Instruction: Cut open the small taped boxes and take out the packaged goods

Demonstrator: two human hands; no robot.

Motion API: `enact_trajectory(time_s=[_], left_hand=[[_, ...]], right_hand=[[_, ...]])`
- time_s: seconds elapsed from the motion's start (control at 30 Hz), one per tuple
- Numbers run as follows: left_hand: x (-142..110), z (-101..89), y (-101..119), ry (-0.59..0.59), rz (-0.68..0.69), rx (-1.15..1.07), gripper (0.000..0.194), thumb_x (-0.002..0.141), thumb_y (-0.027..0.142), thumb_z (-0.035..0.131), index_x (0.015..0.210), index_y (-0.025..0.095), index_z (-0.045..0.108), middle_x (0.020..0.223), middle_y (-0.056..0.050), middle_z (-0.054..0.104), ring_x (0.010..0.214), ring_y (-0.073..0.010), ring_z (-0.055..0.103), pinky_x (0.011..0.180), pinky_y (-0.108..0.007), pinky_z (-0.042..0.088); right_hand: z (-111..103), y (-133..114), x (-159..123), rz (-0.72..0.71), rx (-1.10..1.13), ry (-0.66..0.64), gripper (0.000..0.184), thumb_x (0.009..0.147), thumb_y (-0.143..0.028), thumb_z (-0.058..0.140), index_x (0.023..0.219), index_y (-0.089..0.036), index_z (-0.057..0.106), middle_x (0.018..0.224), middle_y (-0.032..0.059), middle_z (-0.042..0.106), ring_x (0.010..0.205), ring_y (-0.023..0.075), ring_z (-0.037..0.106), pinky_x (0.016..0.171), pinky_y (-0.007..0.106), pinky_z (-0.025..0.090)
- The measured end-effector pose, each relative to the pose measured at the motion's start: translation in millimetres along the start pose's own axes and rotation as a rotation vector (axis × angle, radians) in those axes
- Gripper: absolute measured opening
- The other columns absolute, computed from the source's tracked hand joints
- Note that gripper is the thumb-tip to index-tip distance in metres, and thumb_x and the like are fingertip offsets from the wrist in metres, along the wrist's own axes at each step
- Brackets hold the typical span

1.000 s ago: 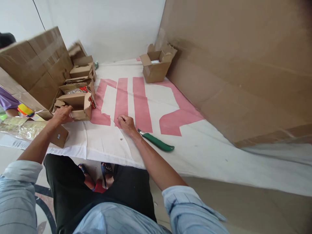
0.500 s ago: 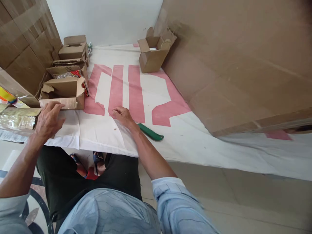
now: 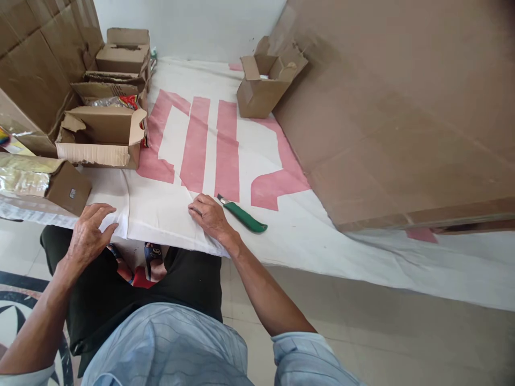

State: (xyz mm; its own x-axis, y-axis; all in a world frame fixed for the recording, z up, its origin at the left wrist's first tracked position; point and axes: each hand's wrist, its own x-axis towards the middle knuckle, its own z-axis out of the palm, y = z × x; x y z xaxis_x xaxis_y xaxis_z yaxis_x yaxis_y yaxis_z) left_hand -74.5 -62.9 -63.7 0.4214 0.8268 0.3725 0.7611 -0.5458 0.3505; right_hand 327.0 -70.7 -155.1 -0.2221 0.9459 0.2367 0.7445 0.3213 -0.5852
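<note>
My left hand (image 3: 90, 234) is at the front edge of the cloth-covered table, thumb and fingers apart, holding nothing. Just beyond it stands a small closed cardboard box (image 3: 69, 187) with clear tape on top. My right hand (image 3: 210, 215) rests on the white cloth (image 3: 161, 209) with its fingers curled in; whatever they pinch, if anything, is hidden. Right beside that hand lies a green-handled utility knife (image 3: 244, 216), its blade end pointing toward the back left. An open cardboard box (image 3: 94, 154) sits farther back on the left.
More small boxes (image 3: 123, 58) line the left side, one with red-printed plastic packets (image 3: 127, 101). At the back stands an open box (image 3: 257, 96) with something white inside. A huge carton (image 3: 394, 118) fills the right. Pink shapes (image 3: 196, 145) mark the cloth.
My left hand has come off the open box's front, back toward the table edge. My right hand has drawn nearer to me, uncovering the knife's blade end. The view has shifted slightly.
</note>
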Motion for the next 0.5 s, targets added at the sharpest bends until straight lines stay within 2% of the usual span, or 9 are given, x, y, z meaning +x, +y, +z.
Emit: enact_trajectory(time_s=[0.17,0.27,0.37,0.43,0.5], left_hand=[[-18,4.3,1,0.022,-0.057,-0.041,0.022,0.106,0.035,0.070,0.123,0.024,0.079,0.127,-0.013,0.083,0.122,-0.0344,0.077,0.113,-0.053,0.063],[-26,3.3,0,0.029,-0.091,-0.051,0.022,0.105,0.034,0.071,0.123,0.024,0.079,0.126,-0.012,0.083,0.122,-0.0344,0.078,0.113,-0.052,0.063],[-30,0.6,1,0.031,-0.113,-0.048,0.023,0.104,0.035,0.071,0.122,0.024,0.079,0.125,-0.013,0.083,0.121,-0.0345,0.078,0.111,-0.052,0.063],[-31,-2.9,3,0.037,-0.121,-0.047,0.022,0.104,0.035,0.072,0.122,0.024,0.079,0.125,-0.012,0.082,0.119,-0.0341,0.078,0.110,-0.051,0.064],[-31,-8.2,6,0.054,-0.123,-0.038,0.021,0.104,0.034,0.072,0.121,0.025,0.079,0.125,-0.012,0.082,0.119,-0.0336,0.078,0.109,-0.050,0.064]], right_hand=[[5,-5,-1,0.031,0.084,0.087,0.022,0.106,-0.018,0.063,0.091,-0.025,0.078,0.098,0.0078,0.075,0.097,0.0260,0.070,0.090,0.038,0.056],[11,-25,-6,0.024,0.253,0.066,0.019,0.102,-0.017,0.064,0.091,-0.024,0.079,0.095,0.0059,0.076,0.087,0.0227,0.070,0.085,0.036,0.057],[20,-60,-14,-0.018,0.443,-0.086,0.018,0.102,-0.019,0.067,0.097,-0.023,0.084,0.095,0.0049,0.080,0.083,0.0204,0.073,0.082,0.034,0.058],[25,-83,-17,-0.082,0.580,-0.236,0.019,0.106,-0.024,0.069,0.109,-0.024,0.088,0.102,0.0055,0.084,0.090,0.0208,0.077,0.084,0.033,0.060],[29,-96,-18,-0.120,0.662,-0.283,0.024,0.111,-0.030,0.066,0.117,-0.025,0.089,0.109,0.0070,0.087,0.099,0.0218,0.080,0.090,0.034,0.062]])
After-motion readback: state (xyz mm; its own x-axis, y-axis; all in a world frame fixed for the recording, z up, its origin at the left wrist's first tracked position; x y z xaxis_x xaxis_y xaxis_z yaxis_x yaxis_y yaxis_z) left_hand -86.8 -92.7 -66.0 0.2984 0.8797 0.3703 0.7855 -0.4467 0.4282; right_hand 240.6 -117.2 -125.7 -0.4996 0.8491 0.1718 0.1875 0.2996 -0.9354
